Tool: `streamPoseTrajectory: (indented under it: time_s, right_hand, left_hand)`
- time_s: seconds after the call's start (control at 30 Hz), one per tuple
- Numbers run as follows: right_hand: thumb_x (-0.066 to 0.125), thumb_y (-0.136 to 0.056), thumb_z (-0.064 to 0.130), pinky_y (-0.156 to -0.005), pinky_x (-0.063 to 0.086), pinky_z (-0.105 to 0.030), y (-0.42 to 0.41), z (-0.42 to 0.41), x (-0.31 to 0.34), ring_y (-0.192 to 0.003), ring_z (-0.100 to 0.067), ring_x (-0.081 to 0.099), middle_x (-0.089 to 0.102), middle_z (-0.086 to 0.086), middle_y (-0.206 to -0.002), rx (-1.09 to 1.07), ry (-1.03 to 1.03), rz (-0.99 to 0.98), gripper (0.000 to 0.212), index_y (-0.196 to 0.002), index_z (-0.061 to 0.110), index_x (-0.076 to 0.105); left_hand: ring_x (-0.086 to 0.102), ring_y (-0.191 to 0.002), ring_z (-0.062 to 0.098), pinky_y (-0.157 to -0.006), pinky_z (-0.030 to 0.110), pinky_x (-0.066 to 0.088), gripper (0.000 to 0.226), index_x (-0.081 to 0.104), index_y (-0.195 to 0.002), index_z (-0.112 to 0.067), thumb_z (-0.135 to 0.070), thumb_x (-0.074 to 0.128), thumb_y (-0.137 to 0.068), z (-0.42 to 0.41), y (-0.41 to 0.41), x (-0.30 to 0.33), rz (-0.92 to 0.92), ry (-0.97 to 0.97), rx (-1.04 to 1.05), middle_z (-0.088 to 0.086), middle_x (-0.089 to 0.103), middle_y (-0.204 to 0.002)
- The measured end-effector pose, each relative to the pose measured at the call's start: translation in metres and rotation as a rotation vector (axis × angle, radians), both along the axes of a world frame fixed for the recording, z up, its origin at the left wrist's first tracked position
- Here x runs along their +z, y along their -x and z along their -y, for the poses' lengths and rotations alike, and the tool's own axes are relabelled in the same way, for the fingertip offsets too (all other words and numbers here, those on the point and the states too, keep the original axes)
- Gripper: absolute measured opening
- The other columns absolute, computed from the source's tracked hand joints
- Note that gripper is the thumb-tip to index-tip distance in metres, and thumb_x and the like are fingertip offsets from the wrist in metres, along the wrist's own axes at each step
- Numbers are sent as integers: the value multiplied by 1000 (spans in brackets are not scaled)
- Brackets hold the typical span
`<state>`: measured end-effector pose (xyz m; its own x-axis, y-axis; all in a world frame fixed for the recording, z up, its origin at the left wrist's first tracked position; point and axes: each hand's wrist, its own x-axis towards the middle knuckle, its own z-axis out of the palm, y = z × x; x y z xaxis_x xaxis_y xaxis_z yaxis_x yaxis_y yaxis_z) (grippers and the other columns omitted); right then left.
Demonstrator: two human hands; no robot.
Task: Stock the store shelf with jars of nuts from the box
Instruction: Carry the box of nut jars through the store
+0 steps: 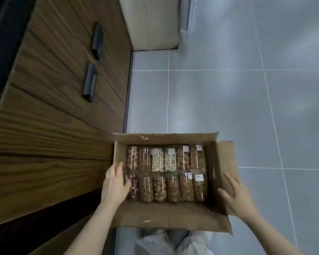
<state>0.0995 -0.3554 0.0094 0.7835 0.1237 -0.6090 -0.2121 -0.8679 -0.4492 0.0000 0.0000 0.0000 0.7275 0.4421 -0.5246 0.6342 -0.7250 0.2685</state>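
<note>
Both hands spread and empty: left hand (114, 183) at the box (166, 216) left wall, nearest the jars (166, 173) lying flat, long axes pointing away; right hand (236, 196) outside.

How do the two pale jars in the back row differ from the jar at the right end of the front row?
The two pale jars hold whitish nuts; the jar at the right end of the front row holds brown ones. The pale jars lie mid-row, away from both hands; the right-end jar lies beside the box wall, nearer the right hand. All are clear, lying down, white-labelled.
</note>
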Motion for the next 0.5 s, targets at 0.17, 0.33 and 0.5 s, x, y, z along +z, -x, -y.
streamPoseTrajectory:
  time_s: [0.17,0.33,0.5]
  right_hand:
    - [67,-82,25,-112,25,-50,-1,1,-99,-139,-41,19,15,-19,-155,227,331,144,89,-150,16,11]
    - [50,-79,-10,-108,25,-57,1,2,-127,-137,-47,15,8,-25,-154,199,322,228,86,-150,13,8]
    - [50,-78,-15,-112,21,-50,0,18,-125,-141,-43,11,0,-17,-157,159,252,192,93,-150,18,1]
  left_hand:
    - [12,-142,36,-110,50,30,78,15,-149,-9,-21,61,-88,-5,7,-89,1,-133,114,18,6,-157]
    - [22,-135,42,-103,56,29,93,15,-150,-16,-27,72,-78,6,8,-114,23,-248,117,22,6,-156]
    - [26,-130,45,-105,56,31,102,10,-151,-21,-32,76,-74,12,8,-118,35,-287,-28,26,6,-154]
